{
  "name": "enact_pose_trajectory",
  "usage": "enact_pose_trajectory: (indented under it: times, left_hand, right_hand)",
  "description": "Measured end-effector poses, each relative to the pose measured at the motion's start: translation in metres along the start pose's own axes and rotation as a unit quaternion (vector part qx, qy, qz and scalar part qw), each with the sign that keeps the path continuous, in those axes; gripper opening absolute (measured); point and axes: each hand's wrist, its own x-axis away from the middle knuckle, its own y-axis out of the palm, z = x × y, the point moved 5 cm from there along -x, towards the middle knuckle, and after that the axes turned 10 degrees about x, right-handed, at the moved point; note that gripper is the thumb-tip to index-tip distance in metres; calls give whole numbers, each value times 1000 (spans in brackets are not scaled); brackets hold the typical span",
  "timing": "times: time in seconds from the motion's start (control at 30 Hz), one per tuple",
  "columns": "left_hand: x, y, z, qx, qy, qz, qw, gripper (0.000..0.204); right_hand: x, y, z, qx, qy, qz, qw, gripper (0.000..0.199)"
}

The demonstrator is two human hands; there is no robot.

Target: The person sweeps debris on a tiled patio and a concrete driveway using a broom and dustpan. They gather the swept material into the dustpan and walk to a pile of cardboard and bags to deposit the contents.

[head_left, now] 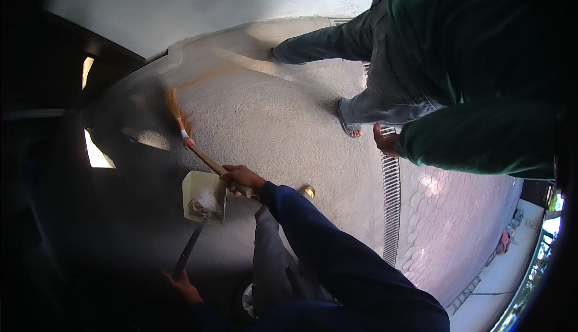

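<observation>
My right hand (pixel 239 180) is closed round the wooden handle of a broom (pixel 205 158). Its straw bristles (pixel 176 106) point away to the far left, over the floor. In my left hand (pixel 183 288) is the long dark handle (pixel 190 249) of a dustpan (pixel 196 182). The cream-coloured pan lies below the broom handle, and a heap of whitish and brownish debris (pixel 205 204) sits in it.
Another person in a green top (pixel 481 73) and grey trousers stands at the right, with one hand (pixel 386 141) hanging down. A metal drain grate (pixel 391 205) runs along the concrete floor (pixel 265 115). Beyond it lies hexagonal paving (pixel 445 223). A pale wall (pixel 198 6) bounds the far side.
</observation>
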Motion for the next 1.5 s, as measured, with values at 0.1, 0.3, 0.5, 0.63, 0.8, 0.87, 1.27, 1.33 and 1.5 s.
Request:
enact_pose_trajectory:
  times: [0.1,0.3,0.5,0.63,0.8,0.87,1.27,1.33,1.5]
  left_hand:
    - [-13,2,-7,283,-109,17,953,49]
    - [-43,15,-25,548,-358,104,749,58]
    - [-76,29,-11,543,-324,107,767,53]
    - [-93,41,13,530,-314,98,782,60]
    - [-94,45,60,493,-299,117,809,66]
    - [-88,49,79,504,-300,101,803,70]
    - [38,74,143,508,-295,161,793,73]
    - [78,59,197,177,30,234,956,72]
    - [135,103,197,481,-280,207,804,74]
  right_hand:
    - [-52,-2,-10,-182,-8,-69,981,38]
    - [4,-82,52,-402,13,11,915,18]
    - [154,-125,105,-312,58,105,942,54]
    - [268,-118,102,-232,66,140,960,63]
    - [397,-107,104,-210,67,214,952,65]
    - [429,-117,104,-211,53,255,942,66]
    - [429,-504,64,230,66,534,811,53]
    - [400,-572,53,342,71,558,752,43]
    - [321,-632,37,443,112,560,691,26]
